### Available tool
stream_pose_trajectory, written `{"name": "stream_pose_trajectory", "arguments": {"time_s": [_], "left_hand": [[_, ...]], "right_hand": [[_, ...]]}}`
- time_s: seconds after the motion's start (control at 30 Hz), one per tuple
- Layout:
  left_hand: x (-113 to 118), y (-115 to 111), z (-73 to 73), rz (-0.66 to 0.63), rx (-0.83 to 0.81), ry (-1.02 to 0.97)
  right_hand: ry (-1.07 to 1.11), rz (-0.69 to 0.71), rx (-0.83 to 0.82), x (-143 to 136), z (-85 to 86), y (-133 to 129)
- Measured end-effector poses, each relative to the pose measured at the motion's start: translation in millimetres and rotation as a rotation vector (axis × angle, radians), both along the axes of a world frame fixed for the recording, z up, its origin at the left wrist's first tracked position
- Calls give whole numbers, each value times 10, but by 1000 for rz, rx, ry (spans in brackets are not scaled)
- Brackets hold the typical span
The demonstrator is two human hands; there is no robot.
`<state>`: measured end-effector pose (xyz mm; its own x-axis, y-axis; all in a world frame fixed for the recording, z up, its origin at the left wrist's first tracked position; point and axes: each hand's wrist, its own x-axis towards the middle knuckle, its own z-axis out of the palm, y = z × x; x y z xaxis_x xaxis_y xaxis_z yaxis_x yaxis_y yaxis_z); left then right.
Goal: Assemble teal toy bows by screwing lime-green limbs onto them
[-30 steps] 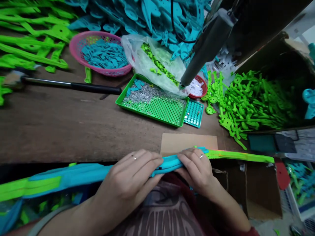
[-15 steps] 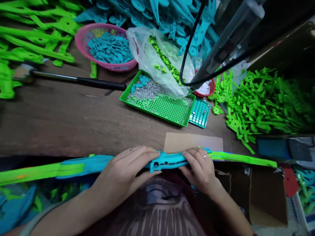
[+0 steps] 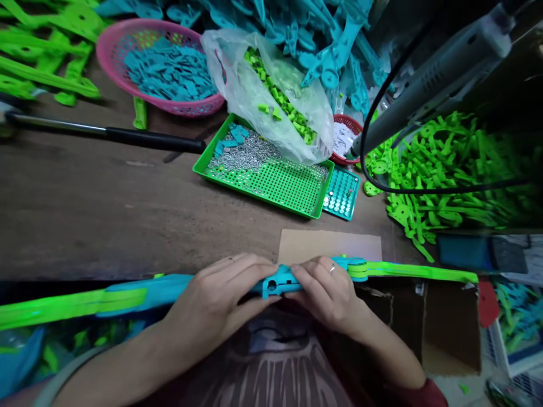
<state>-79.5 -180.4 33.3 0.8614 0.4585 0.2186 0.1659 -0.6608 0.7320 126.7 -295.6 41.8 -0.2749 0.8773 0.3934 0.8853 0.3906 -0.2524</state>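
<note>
A long toy bow of blue and lime-green plastic [image 3: 167, 288] lies crosswise along the table's near edge, in front of my body. My left hand [image 3: 224, 294] is closed around its blue middle part, fingers over the top and thumb below. Just to the right, my right hand [image 3: 324, 294], with a ring on one finger, grips the same blue part. Between the hands shows a short stretch of the blue grip [image 3: 278, 280] with a round hole and a narrow slot. The bow's green right limb [image 3: 424, 271] reaches out past my right hand. My palms hide the rest of the grip.
Beyond lie a green perforated tray [image 3: 271, 198] of metal pins, a teal tray [image 3: 350, 195], a pink basket [image 3: 110, 62] of blue pieces and a plastic bag [image 3: 292, 68] of green parts. A hammer [image 3: 153, 140], a grey tool [image 3: 436, 79] and cardboard [image 3: 331, 243] are nearby.
My right hand has slid left along the blue grip, closer to my left hand, uncovering the green joint on the right. The grey tool appears farther right, and the view has shifted slightly.
</note>
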Motion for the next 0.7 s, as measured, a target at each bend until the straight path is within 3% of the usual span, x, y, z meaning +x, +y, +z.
{"name": "stream_pose_trajectory", "arguments": {"time_s": [0.1,0.33,0.57,0.7], "left_hand": [[-1,-8,-31,-9,-20,4],[14,26,-34,-42,-72,31],[25,64,40,-36,-215,59],[-113,-67,13,19,-449,195]], "right_hand": [[40,-6,-25,26,25,-1],[410,-32,-295,182,289,20],[294,26,-516,347,512,122],[264,44,-564,348,538,-12]]}}
